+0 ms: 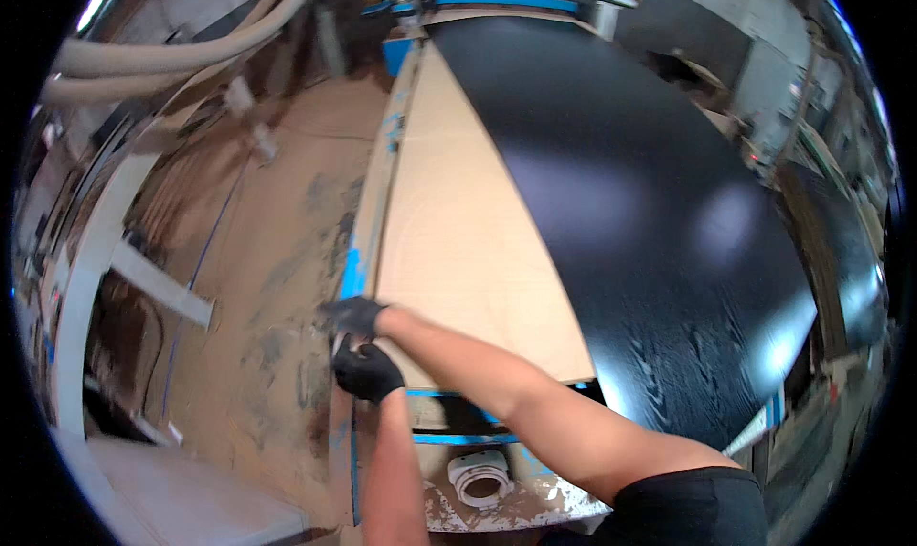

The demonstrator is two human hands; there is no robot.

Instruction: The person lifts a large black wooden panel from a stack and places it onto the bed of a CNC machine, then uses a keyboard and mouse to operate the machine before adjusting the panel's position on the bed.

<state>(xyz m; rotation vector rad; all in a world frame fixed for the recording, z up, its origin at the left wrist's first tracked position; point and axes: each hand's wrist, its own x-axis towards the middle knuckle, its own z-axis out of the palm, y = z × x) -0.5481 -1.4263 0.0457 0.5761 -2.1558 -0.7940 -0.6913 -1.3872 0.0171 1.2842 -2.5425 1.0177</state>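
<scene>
Both hands wear black gloves and meet at the left edge of a machine bed, by the near corner of a pale wooden board (pixel 468 250). My left hand (pixel 370 372) is closed, its fingers curled; what they hold, if anything, is hidden. Just beyond it, touching or nearly so, is my right hand (pixel 355 318), with my right forearm crossing over the board's near end. Motion smears its fingers. A large black wood-grained sheet (pixel 650 212) lies slanted on the board, covering its right side.
Along the bed's left side runs a rail (pixel 380 202) with blue patches. A white round fitting (pixel 479 479) sits below the bed's near end. Dust covers the floor (pixel 277 259) at left, near a pale frame leg (pixel 162 283). Thick hoses (pixel 181 59) hang far left.
</scene>
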